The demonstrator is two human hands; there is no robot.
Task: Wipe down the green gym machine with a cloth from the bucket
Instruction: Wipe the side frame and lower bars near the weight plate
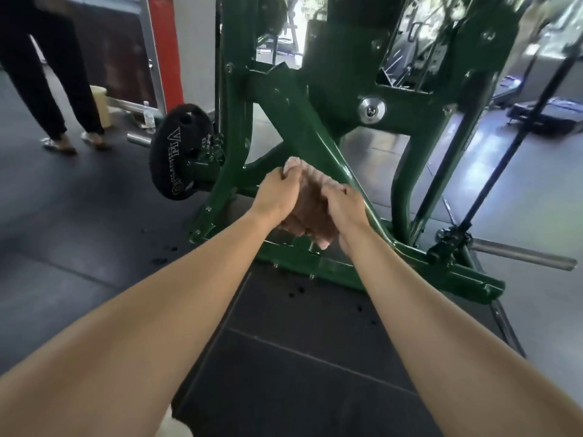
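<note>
Standing at the far left is a person (47,74) in dark trousers, and next comes a black weight plate (179,152) on the green machine (299,121). Further right, the left hand (277,193) clenches the top edge of a pinkish cloth (310,209) and the right hand (344,206) grasps its other side. The cloth hangs bunched between them, in front of the machine's slanted beam.
</note>
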